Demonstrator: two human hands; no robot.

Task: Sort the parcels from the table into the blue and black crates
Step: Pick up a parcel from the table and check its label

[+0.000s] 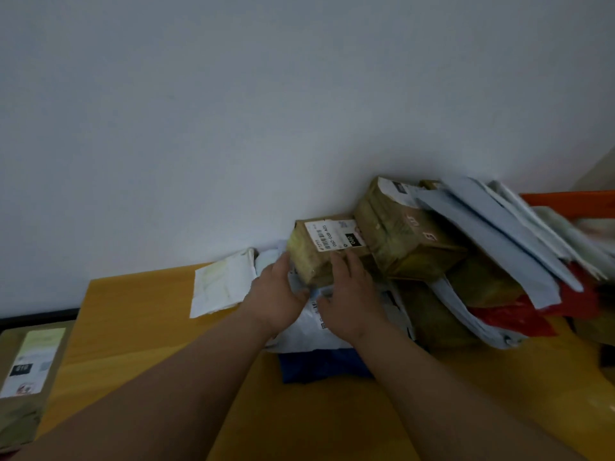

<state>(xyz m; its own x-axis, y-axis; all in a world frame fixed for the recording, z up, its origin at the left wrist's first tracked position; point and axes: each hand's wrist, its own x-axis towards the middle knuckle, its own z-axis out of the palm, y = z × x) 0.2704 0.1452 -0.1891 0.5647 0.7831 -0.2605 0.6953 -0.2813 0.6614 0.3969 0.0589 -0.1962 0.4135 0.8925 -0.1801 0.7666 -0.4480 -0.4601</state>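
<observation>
At the far left a brown labelled parcel [23,377] lies off the yellow wooden table [139,327]; a flat white paper mailer [221,286] rests near the wall; the left hand [278,294] and right hand [349,294], fingers spread, press the sides of a small tape-wrapped brown cardboard box [319,251], stiff, probably light, on soft white poly bags [309,327]; right, a leaning heap of boxes and grey mailers [482,234] crowds it and may slide.

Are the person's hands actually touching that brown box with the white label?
Touching. In the head view the left hand presses the cardboard box at its left end, and the right hand lies with its fingers on the near face, no gap visible.
</observation>
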